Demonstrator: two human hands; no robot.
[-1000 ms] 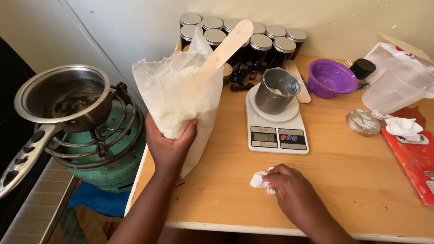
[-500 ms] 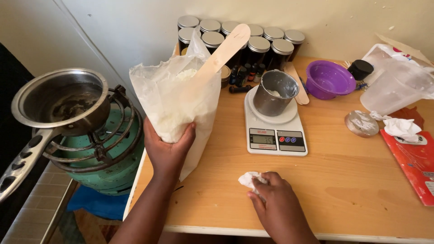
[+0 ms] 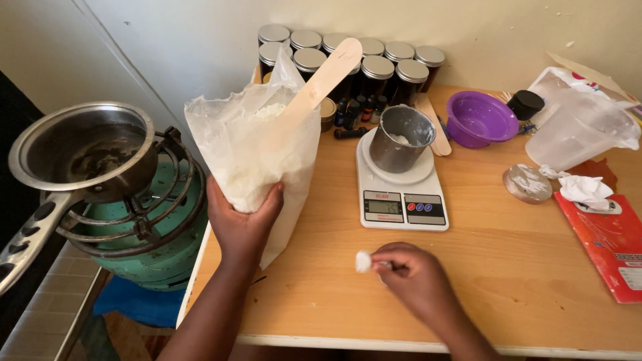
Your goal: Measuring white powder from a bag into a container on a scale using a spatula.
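Note:
My left hand (image 3: 244, 217) grips a clear plastic bag (image 3: 257, 144) of white flakes from below, holding it upright over the table's left edge. A flat wooden spatula (image 3: 328, 73) sticks out of the bag's top. My right hand (image 3: 414, 274) rests on the wooden table (image 3: 508, 267) near its front edge, fingers pinched on a small white wad (image 3: 363, 261). Behind it stands a white kitchen scale (image 3: 401, 194) with a metal cup (image 3: 400, 137) on its platform.
Dark jars with silver lids (image 3: 374, 60) line the back wall. A purple bowl (image 3: 478, 120), a clear plastic jug (image 3: 578, 130), crumpled tissue (image 3: 585, 190) and a red packet (image 3: 605, 241) lie at the right. A steel pan (image 3: 87, 150) sits on a green gas burner (image 3: 154, 234) at the left.
My right hand has slid left along the table's front with the white wad. The bag in my left hand has stayed about where it was.

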